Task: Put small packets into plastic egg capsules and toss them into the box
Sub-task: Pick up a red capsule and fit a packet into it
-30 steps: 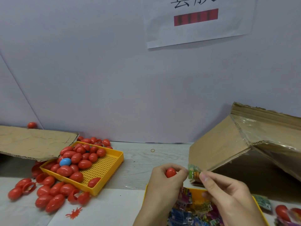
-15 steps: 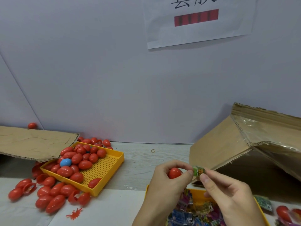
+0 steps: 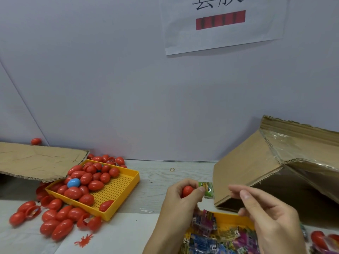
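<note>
- Your right hand (image 3: 271, 215) has let go, fingers loose, right of the egg (image 3: 187, 191).
- Left hand (image 3: 180, 200) grips egg and packet (image 3: 208, 189).
- Packet looks light, floppy; pinch its edge.

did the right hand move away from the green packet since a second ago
Yes. The right hand has let go of the green packet and drawn back to the right, now in front of the cardboard box; the left hand holds the packet.
</note>
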A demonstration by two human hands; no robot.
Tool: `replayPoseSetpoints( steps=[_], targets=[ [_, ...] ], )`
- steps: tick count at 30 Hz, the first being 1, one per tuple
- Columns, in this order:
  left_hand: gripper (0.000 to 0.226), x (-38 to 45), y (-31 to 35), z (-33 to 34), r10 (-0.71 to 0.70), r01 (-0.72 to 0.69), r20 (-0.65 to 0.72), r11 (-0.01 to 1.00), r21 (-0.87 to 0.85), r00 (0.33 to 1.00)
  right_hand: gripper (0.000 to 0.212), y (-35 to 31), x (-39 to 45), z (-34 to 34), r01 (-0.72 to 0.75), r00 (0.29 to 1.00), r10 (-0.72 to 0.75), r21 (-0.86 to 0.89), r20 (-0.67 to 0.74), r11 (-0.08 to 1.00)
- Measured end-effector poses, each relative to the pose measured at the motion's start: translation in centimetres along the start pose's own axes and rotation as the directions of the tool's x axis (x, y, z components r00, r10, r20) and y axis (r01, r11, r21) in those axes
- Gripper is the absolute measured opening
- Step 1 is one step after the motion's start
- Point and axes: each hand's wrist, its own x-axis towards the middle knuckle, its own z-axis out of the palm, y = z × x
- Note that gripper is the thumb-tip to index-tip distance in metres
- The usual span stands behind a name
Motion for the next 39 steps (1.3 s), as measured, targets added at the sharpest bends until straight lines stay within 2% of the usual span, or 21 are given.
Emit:
replayPoseSetpoints(
  steps=[3, 5, 7, 9, 12, 14, 17, 21, 25, 29, 34, 37, 39],
  targets=[
    [0.017, -0.1, 0.3, -0.7, -0.039, 0.035, 0.189, 0.999, 0.022, 0.981, 0.035, 0.2, 0.2, -0.4, -0.014, 0.998, 0.016, -0.039, 0.058, 0.999],
    [0.008, -0.4, 0.6, -0.9, -0.065, 0.055, 0.299, 0.998, 0.042, 0.952, 0.043, 0.1, 0.1, -0.2, -0.047, 0.980, 0.054, -0.038, 0.191, 0.998],
    [0.007, -0.6, 0.7, -1.1, -0.081, 0.062, 0.352, 0.996, 0.066, 0.933, 0.053, 0.2, 0.0, 0.1, -0.062, 0.952, 0.079, -0.069, 0.297, 0.996],
    [0.009, -0.6, 0.7, -1.3, -0.097, 0.062, 0.387, 0.993, 0.101, 0.917, 0.055, 0.1, 0.0, 0.3, -0.059, 0.940, 0.093, -0.114, 0.329, 0.992],
    [0.010, -0.7, 0.9, -1.7, -0.119, 0.057, 0.449, 0.987, 0.149, 0.885, 0.054, 0.2, 0.0, 0.3, -0.025, 0.952, 0.079, -0.181, 0.297, 0.983],
    [0.011, -0.6, 0.9, -1.8, -0.134, 0.058, 0.452, 0.982, 0.178, 0.882, 0.055, 0.5, 0.0, 0.4, 0.026, 0.969, 0.031, -0.226, 0.244, 0.974],
    [0.009, -0.6, 0.9, -1.5, -0.137, 0.074, 0.370, 0.981, 0.180, 0.919, 0.060, 0.8, -0.1, 0.6, 0.112, 0.984, -0.064, -0.293, 0.167, 0.949],
    [0.014, -0.4, 0.5, -0.6, -0.129, 0.127, 0.260, 0.992, 0.025, 0.957, 0.067, 0.9, -0.2, 1.0, 0.211, 0.977, -0.182, -0.369, 0.112, 0.905],
    [0.006, -0.6, 0.5, 0.3, -0.113, 0.152, 0.259, 0.978, -0.140, 0.959, 0.067, 1.0, -0.2, 1.1, 0.234, 0.972, -0.224, -0.388, 0.071, 0.892],
    [0.005, -0.9, 0.8, 0.9, -0.087, 0.173, 0.299, 0.945, -0.276, 0.950, 0.061, 1.0, -0.1, 1.0, 0.189, 0.981, -0.193, -0.334, 0.021, 0.923],
    [0.011, -0.7, 0.4, 0.8, -0.070, 0.153, 0.331, 0.960, -0.233, 0.941, 0.046, 1.2, 0.1, 0.8, 0.048, 0.999, -0.045, -0.153, 0.022, 0.987],
    [0.009, -0.6, 0.4, 0.3, -0.047, 0.116, 0.329, 0.974, -0.194, 0.943, 0.048, 0.8, 0.3, 0.4, -0.071, 0.983, 0.075, -0.034, 0.167, 0.997],
    [0.009, -0.6, 0.5, -0.3, -0.034, 0.097, 0.331, 0.980, -0.176, 0.943, 0.053, 0.7, 0.4, 0.1, -0.174, 0.937, 0.150, 0.048, 0.315, 0.984]
  ],
)
